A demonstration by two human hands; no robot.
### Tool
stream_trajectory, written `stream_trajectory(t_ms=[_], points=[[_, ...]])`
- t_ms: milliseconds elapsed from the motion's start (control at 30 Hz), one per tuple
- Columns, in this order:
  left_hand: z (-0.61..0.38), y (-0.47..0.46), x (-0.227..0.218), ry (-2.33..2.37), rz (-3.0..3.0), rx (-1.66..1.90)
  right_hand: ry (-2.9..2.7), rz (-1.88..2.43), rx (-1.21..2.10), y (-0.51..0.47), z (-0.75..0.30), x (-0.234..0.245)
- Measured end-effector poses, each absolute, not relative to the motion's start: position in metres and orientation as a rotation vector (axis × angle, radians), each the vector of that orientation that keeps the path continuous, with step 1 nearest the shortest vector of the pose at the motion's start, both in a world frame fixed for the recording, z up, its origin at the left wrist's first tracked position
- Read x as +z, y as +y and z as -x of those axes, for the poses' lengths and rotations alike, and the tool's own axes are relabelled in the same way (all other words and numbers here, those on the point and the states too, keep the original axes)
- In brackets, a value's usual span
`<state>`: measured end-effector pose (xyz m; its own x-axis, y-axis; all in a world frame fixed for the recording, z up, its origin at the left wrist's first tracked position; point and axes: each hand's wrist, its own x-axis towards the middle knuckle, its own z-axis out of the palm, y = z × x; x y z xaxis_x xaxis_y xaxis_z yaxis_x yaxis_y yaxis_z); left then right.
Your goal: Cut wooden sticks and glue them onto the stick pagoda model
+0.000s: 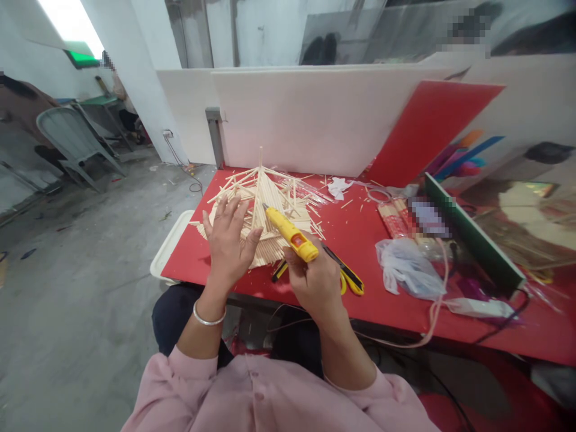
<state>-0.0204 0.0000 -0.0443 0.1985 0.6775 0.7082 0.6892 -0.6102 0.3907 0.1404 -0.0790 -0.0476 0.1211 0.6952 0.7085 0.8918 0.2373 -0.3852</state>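
Note:
A pyramid-shaped model of thin wooden sticks (265,198) stands on the red table (360,294) near its left end. My left hand (229,243) lies flat against the model's front face, fingers spread, a silver bangle on the wrist. My right hand (315,279) is closed round a yellow glue gun (291,234), whose nozzle points up and left and touches the sticks near the middle of the model.
A yellow-and-black cutter (344,273) lies just right of my right hand. Further right are a crumpled plastic bag (407,267), packets of sticks (393,219) and a green board (472,240). White panels (315,120) and a red sheet (427,129) stand behind. A grey chair (74,141) stands far left.

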Motion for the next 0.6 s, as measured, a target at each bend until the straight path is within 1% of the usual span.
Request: stream_trajectory(t_ms=[600], points=[[0.0201,-0.0003,-0.0445,-1.394,2.428,-1.421,-1.629,1.499,-0.356,-0.0769,-0.1391,-0.045]])
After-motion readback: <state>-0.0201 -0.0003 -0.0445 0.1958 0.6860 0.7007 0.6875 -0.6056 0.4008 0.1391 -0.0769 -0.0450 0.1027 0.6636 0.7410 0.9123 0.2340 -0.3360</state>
